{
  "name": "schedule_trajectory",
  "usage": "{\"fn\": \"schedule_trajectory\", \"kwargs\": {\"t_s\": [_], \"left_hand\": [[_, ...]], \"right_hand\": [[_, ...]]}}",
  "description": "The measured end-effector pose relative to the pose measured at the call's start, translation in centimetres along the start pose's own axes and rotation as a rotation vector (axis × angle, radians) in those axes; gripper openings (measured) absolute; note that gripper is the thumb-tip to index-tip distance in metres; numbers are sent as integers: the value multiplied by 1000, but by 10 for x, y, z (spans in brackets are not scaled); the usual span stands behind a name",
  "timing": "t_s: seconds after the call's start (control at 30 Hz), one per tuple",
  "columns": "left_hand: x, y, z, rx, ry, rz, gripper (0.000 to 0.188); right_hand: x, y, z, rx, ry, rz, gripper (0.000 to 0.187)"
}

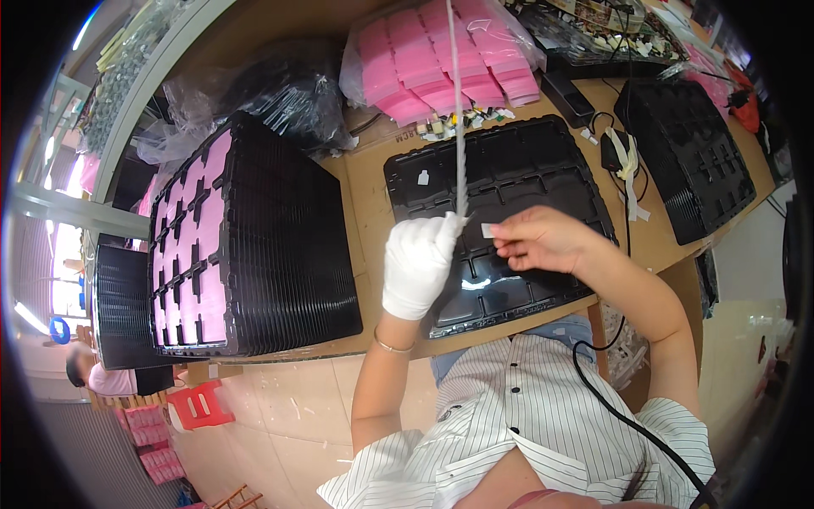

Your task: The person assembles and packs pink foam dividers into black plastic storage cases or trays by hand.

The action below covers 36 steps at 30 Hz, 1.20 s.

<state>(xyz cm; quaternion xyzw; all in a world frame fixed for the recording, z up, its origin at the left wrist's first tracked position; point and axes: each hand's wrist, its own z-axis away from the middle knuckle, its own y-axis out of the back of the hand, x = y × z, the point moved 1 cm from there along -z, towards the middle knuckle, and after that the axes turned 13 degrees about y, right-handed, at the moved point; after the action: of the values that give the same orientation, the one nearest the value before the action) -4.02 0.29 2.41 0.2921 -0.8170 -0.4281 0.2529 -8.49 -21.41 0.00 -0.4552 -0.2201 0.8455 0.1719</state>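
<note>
In a white glove, my left hand (pixel 418 265) is closed around the lower end of a long thin white strip (pixel 459 102), whose end by the hand looks frayed. The strip runs up past the top of the picture. My bare right hand (pixel 543 243) pinches a small white piece (pixel 487 231) between thumb and fingertip. Both hands are over a black plastic tray (pixel 517 182) divided into shallow compartments. Inside its upper left compartment lies another small white piece (pixel 423 177).
To the left rises a tall stack of black trays (pixel 288 254), its top one lined with pink sheets (pixel 193 246). More black trays (pixel 691 153) stand at the right. Bagged pink sheets (pixel 441 59) sit behind, near a dark phone-like block (pixel 566 97). A black cable (pixel 627 254) crosses the right side.
</note>
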Motion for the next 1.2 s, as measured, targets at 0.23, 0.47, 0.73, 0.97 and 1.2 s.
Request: {"fn": "schedule_trajectory", "kwargs": {"t_s": [0.23,0.47,0.73,0.97,1.2], "left_hand": [[1,5,13,104,435,363,11],[30,24,6,-377,1126,907,16],[69,-17,26,-611,392,785,53],[69,17,3,-506,607,961,87],[61,35,-36,-139,528,755,23]], "right_hand": [[-97,136,-79,351,598,1514,26],[-84,80,-59,721,711,2136,59],[-50,-28,8,-383,672,260,31],[-30,-16,57,-33,813,325,29],[10,-25,69,52,733,211,33]]}}
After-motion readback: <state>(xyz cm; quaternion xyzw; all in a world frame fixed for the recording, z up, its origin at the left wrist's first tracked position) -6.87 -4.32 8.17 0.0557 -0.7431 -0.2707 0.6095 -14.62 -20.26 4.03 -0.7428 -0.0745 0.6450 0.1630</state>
